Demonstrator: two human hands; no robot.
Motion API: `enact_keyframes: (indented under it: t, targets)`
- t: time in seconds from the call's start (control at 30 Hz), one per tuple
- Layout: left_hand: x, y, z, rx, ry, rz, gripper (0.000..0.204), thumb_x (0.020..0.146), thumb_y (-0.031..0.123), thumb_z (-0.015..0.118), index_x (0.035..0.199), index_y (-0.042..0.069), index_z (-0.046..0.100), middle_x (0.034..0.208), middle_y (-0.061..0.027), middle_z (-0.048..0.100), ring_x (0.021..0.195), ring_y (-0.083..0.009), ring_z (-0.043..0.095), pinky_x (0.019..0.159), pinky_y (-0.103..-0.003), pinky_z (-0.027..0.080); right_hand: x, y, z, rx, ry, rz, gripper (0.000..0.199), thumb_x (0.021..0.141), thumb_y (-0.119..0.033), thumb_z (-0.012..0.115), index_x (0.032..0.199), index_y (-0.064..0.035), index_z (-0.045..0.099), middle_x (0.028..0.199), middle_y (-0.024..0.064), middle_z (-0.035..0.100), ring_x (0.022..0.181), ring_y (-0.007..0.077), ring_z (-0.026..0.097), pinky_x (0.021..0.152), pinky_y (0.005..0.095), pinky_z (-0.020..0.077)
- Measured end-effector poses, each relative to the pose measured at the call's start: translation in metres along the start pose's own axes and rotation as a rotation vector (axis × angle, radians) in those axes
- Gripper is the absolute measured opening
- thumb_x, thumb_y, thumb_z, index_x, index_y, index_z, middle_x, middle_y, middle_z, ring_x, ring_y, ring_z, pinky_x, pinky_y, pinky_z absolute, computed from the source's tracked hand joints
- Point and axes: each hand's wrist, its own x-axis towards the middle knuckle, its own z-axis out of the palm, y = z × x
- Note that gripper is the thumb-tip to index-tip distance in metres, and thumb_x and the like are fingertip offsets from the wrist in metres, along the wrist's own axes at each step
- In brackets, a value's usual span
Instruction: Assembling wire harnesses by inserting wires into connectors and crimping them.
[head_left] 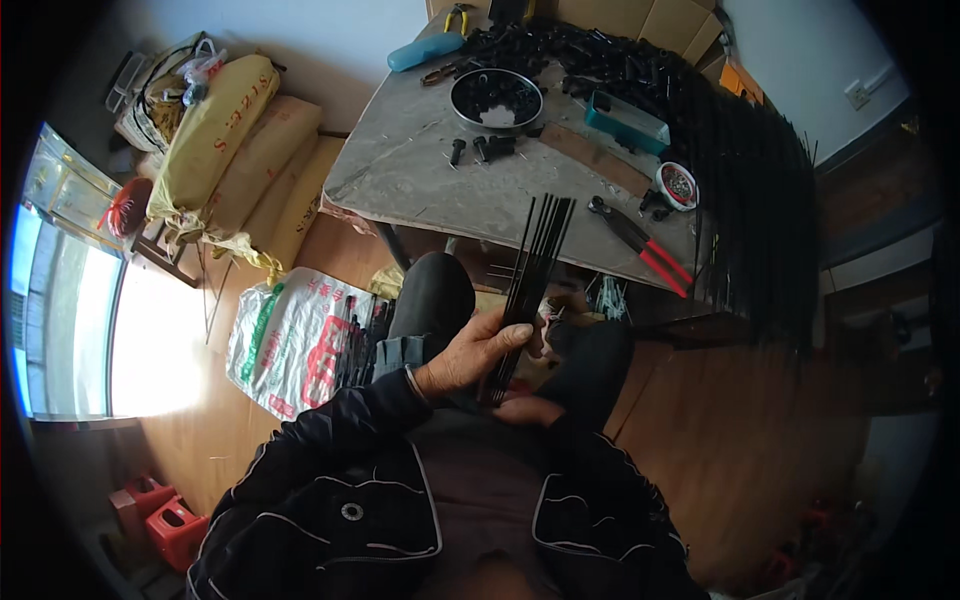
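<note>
Grey surface (430,170) carries a metal bowl (496,98) and red-handled pliers (645,245). Left hand (470,355) fingers (510,335) clenched around black rod bundle (535,260), rods fanning upward. Right hand (525,408) at bundle base, grip indeterminate

white woven sack (290,335), red and green print, flat on floor by bench's near-left corner | three yellow-tan sacks (245,160) stacked left of bench | cardboard boxes (640,18) at bench's far edge

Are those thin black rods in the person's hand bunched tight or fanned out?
Fanned out at the top: the black rods are pinched together low in the left hand, and their upper ends spread apart over the table edge.
</note>
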Motion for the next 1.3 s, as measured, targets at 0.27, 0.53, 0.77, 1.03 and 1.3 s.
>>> enact_keyframes:
  t: [0.27, 0.53, 0.77, 1.03, 1.3]
  targets:
    - [0.030, 0.030, 0.026, -0.013, -0.085, -0.008, 0.025, 0.100, 0.023, 0.050, 0.113, 0.002, 0.056, 0.084, -0.0011, 0.060, 0.079, -0.0101, 0.057, 0.076, -0.024, 0.047, -0.044, -0.059, -0.050, 0.059, -0.170, 0.040, 0.050, 0.088, -0.026, 0.064, 0.131, -0.0044, 0.052, 0.131, 0.0117, 0.055, 0.120, 0.0206, 0.051, 0.101, 0.0350, 0.0399]
    - [0.029, 0.026, 0.059, -0.205, -0.244, -0.030, 0.043, 0.101, 0.042, 0.042, 0.115, 0.003, 0.053, 0.093, -0.0031, 0.055, 0.083, -0.0111, 0.053, 0.078, -0.025, 0.046, -0.136, -0.252, -0.163, 0.437, 0.548, -0.833, 0.071, 0.095, -0.044, 0.050, 0.143, 0.0037, 0.031, 0.131, 0.0232, 0.053, 0.119, 0.0324, 0.054, 0.104, 0.0427, 0.0393]
    - [0.039, 0.018, 0.053, -0.202, 0.009, -0.160, 0.028, 0.101, 0.022, 0.046, 0.121, 0.002, 0.050, 0.097, -0.0084, 0.060, 0.073, -0.0175, 0.062, 0.070, -0.028, 0.052, -0.156, -0.298, -0.097, 0.550, -0.128, -1.263, 0.060, 0.097, -0.041, 0.045, 0.136, 0.0051, 0.039, 0.123, 0.0286, 0.056, 0.107, 0.0466, 0.058, 0.090, 0.0515, 0.0497]
    - [0.027, 0.025, 0.042, -0.232, 0.002, -0.107, 0.029, 0.098, 0.008, 0.046, 0.125, 0.001, 0.053, 0.122, -0.0109, 0.059, 0.111, -0.0162, 0.056, 0.097, -0.030, 0.044, -0.141, -0.167, -0.103, 0.510, 0.904, -0.208, 0.009, 0.089, -0.004, 0.057, 0.097, -0.0007, 0.059, 0.075, 0.0068, 0.065, 0.064, 0.0165, 0.064, 0.063, 0.0274, 0.0524]
    - [0.028, 0.046, 0.038, 0.085, -0.171, -0.122, 0.035, 0.095, 0.008, 0.050, 0.130, 0.004, 0.054, 0.141, 0.0005, 0.047, 0.082, -0.0067, 0.055, 0.070, -0.020, 0.045, -0.074, -0.184, -0.055, 0.532, 0.688, -0.389, 0.024, 0.091, -0.009, 0.058, 0.112, 0.0026, 0.057, 0.100, 0.0101, 0.065, 0.092, 0.0177, 0.064, 0.081, 0.0296, 0.0503]
